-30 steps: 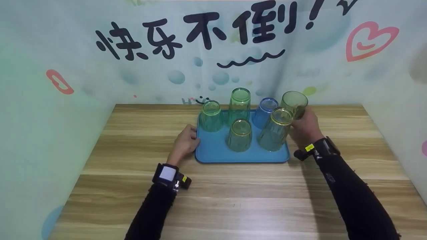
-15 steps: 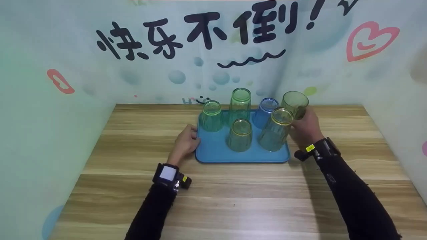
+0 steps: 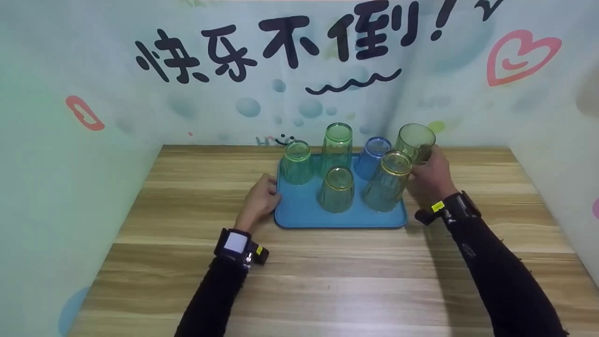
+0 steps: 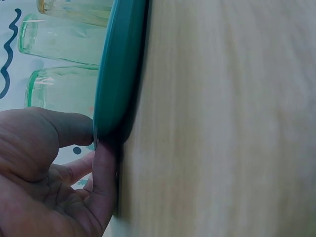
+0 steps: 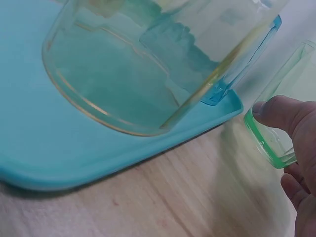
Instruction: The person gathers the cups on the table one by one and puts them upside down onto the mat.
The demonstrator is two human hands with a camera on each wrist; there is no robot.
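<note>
My left hand (image 3: 259,197) pinches the left rim of a blue tray (image 3: 302,210), the thumb on the rim and fingers under it in the left wrist view. My right hand (image 3: 434,174) grips a pale green drinking glass (image 3: 414,136) mouth up, just off the tray's back right side. In the right wrist view, the thumb presses this glass low down, near its thick green base (image 5: 266,143), which is above the table. Close to the right hand, a tall yellowish glass (image 3: 386,189) stands upside down on the tray.
Upside down on the tray also stand a short yellowish glass (image 3: 336,194), a blue glass (image 3: 369,161), a tall green glass (image 3: 336,145) and a shorter green glass (image 3: 297,166). The tray lies on a wooden table (image 3: 327,276), near a printed backdrop (image 3: 210,107).
My right hand has shifted slightly up and to the right in the head view, carrying the pale green glass. The left hand keeps its pinch, and the tray has not visibly moved.
</note>
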